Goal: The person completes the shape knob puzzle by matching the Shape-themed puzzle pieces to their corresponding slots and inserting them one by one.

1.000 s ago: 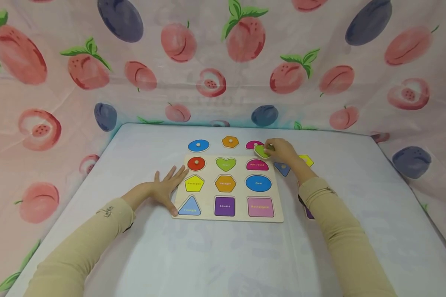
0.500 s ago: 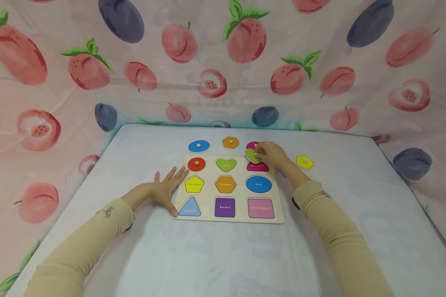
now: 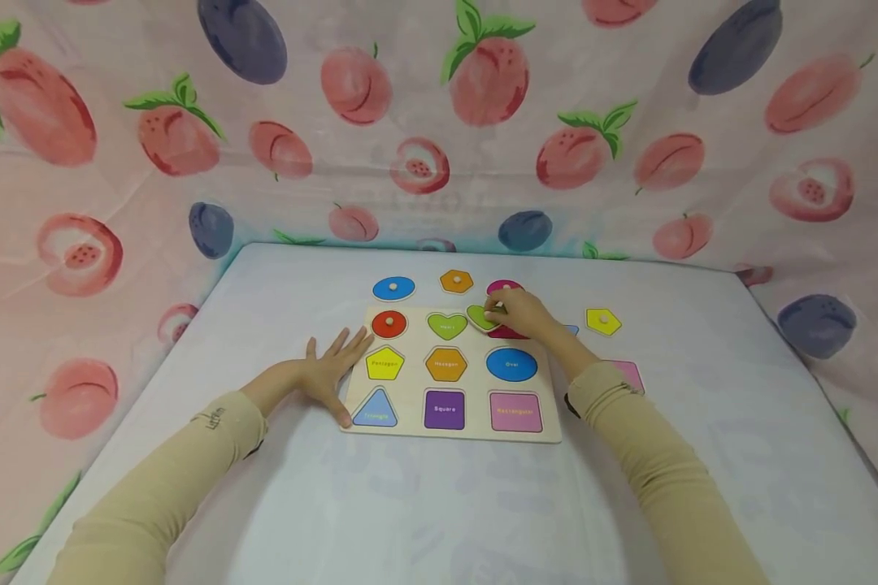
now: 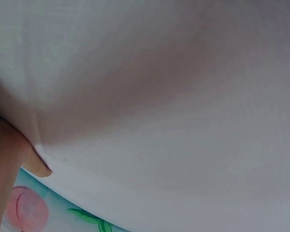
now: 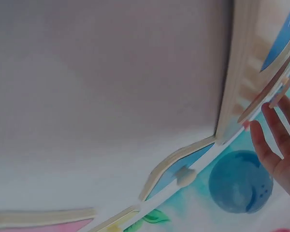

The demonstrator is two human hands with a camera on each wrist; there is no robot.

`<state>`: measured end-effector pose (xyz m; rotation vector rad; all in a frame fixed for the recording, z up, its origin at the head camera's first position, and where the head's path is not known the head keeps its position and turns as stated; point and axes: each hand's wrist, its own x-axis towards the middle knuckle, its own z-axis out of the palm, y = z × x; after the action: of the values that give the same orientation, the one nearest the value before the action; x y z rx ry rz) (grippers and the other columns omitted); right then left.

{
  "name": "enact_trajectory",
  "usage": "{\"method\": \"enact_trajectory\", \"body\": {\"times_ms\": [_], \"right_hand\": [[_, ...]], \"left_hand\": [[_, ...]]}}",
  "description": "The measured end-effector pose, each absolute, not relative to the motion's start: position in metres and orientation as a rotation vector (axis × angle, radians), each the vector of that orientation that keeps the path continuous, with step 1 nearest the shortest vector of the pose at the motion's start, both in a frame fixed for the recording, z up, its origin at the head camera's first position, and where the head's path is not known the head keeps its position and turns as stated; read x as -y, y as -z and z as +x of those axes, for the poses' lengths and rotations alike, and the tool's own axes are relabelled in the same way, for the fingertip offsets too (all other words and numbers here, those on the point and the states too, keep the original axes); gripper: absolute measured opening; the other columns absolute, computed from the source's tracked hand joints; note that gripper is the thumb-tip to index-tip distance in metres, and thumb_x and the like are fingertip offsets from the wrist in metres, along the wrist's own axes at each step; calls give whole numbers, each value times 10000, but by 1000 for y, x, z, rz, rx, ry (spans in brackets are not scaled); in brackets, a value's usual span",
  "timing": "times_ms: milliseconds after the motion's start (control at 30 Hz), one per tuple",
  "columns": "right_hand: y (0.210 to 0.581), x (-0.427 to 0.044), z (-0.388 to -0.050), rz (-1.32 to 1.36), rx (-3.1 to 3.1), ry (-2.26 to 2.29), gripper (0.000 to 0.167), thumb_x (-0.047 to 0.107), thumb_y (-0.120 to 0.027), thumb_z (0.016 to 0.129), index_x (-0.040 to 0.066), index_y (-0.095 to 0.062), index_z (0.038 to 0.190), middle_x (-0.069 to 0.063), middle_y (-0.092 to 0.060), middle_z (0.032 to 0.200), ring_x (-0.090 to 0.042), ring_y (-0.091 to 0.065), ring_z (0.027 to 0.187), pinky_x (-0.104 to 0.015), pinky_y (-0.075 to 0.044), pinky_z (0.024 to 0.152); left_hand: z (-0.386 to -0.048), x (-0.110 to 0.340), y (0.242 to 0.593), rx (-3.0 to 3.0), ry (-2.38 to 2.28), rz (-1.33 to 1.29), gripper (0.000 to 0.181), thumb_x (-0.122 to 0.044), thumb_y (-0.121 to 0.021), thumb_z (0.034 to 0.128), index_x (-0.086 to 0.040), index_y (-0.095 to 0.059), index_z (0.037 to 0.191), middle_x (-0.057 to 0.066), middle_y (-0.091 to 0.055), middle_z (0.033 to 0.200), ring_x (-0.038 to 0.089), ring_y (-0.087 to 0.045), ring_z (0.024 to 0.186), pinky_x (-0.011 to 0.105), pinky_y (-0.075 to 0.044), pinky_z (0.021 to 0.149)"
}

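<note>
A wooden shape puzzle board (image 3: 475, 390) lies on the table, with a red circle piece (image 3: 389, 324) in its top left recess. My left hand (image 3: 329, 379) rests at the board's left edge, fingers spread. Above the upper right of the board, my right hand (image 3: 519, 314) pinches the green heart puzzle piece (image 3: 481, 318). The heart is tilted, just right of the printed heart recess (image 3: 447, 326). It partly covers the half-round recess (image 3: 508, 332). In the right wrist view, the fingers of my right hand (image 5: 282, 140) show at the right edge.
Behind the board lie a blue oval piece (image 3: 393, 288), an orange hexagon (image 3: 457, 282) and a magenta half round (image 3: 504, 286). To the right are a yellow pentagon (image 3: 603, 321), a pink rectangle (image 3: 629, 375) and a partly hidden blue triangle (image 3: 571, 330). Fruit-print cloth (image 3: 439, 219) stands behind the table.
My right hand has carried the green heart leftward and a little nearer, from beside the half-round piece to over the board. The left hand stays in place.
</note>
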<state>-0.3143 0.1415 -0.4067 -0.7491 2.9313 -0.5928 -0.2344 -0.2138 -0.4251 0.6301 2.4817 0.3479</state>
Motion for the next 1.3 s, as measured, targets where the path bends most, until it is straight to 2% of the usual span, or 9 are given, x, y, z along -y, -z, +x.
{"method": "enact_trajectory", "body": {"times_ms": [200, 600, 967, 1300], "right_hand": [[405, -128, -310, -785, -2882, 562, 163, 202, -646, 895, 80, -674, 1000, -85, -692, 991, -246, -610, 969, -400, -509, 912], [399, -103, -308, -831, -2853, 557, 134, 189, -636, 902, 83, -682, 969, -83, -686, 1009, -232, -574, 904, -362, -507, 870], [399, -84, -311, -791, -2869, 496, 161, 219, -633, 905, 95, -675, 999, -74, -674, 1022, -239, -564, 965, -367, -477, 940], [403, -74, -312, -793, -2880, 467, 162, 226, -633, 906, 93, -685, 982, -60, -695, 1018, -224, -580, 921, -354, -489, 895]], "left_hand": [[-234, 213, 424, -2485, -344, 626, 1419, -558, -841, 541, -150, 114, 1508, 91, 216, 1573, 361, 238, 1424, 718, 185, 1009], [-233, 211, 423, -2480, -336, 600, 1409, -555, -837, 542, -155, 106, 1510, 93, 207, 1576, 366, 231, 1425, 719, 184, 1008], [-234, 212, 421, -2476, -330, 613, 1414, -566, -832, 548, -150, 119, 1507, 94, 220, 1571, 370, 238, 1422, 724, 184, 1004], [-231, 210, 417, -2472, -321, 607, 1400, -554, -830, 560, -129, 108, 1508, 110, 208, 1573, 375, 232, 1422, 719, 184, 1009]]}}
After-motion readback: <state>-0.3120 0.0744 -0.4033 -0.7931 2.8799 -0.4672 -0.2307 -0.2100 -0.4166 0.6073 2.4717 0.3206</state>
